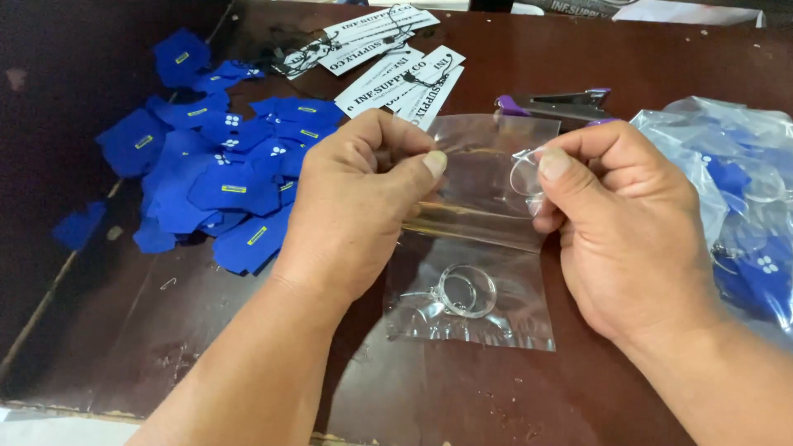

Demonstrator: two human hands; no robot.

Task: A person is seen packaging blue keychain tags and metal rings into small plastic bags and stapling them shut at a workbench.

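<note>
Head view: a clear plastic bag [479,248] containing a transparent ring [467,291] is being pinched at its top edge by the left hand [355,202] and right hand [628,223], above the dark worktop [462,396]. Blue fabric pieces [223,177] are lying left of the bag.

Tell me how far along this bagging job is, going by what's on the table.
Done, it seems: filled clear bags with blue pieces inside are heaped at the right. In hand: the left hand and right hand hold a clear bag by its upper part; a transparent ring is inside. Left: a pile of loose blue fabric pieces and white tags unbagged.
</note>
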